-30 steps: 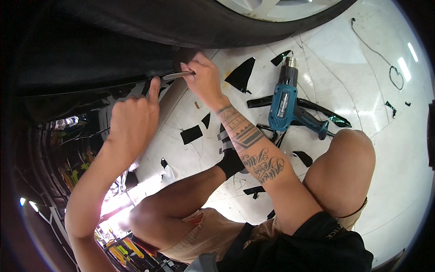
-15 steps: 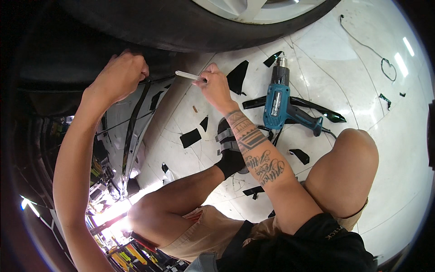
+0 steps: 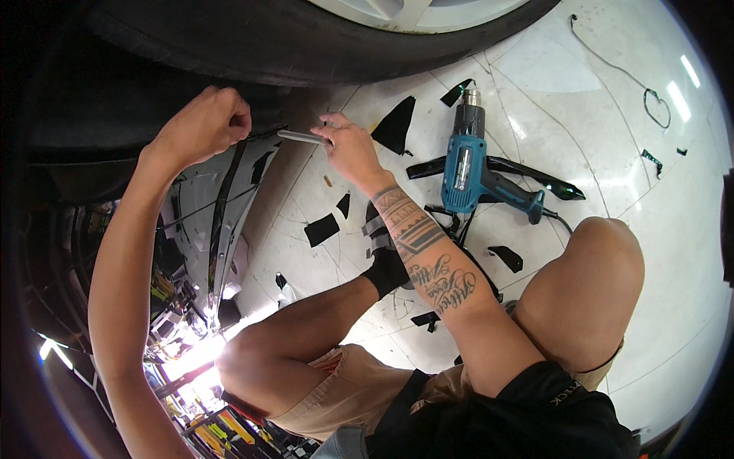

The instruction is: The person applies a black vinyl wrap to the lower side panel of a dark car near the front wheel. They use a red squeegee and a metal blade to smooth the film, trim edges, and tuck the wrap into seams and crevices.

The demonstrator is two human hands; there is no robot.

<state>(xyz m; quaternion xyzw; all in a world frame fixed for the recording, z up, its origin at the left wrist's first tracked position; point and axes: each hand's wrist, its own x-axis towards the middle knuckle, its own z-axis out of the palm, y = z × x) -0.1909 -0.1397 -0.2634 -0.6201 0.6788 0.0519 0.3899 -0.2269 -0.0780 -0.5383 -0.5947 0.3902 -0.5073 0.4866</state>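
Low beside a dark car panel (image 3: 84,180), my left hand (image 3: 205,126) is closed in a pinch under the tyre (image 3: 252,57). A long black strip (image 3: 227,183) runs down from its fingertips, and the exact grip is hidden by the fingers. My right hand (image 3: 348,147) holds a slim silver cutter knife (image 3: 302,137), its far end pointing left toward the panel's lower edge. A small gap separates the knife from my left hand. The index finger of my right hand is raised off the handle.
A teal heat gun (image 3: 464,164) lies on the white tiled floor (image 3: 634,252), its cord trailing off. Around it are black film scraps (image 3: 396,126) and a long black strip of film (image 3: 535,176). A thin looped cord (image 3: 656,107) lies far right. My bent knees frame the space.
My right hand has moved slightly left with the cutter knife, which now lies flatter, and its index finger has lifted. My left hand stays nearly in place. The black strip looks narrower.
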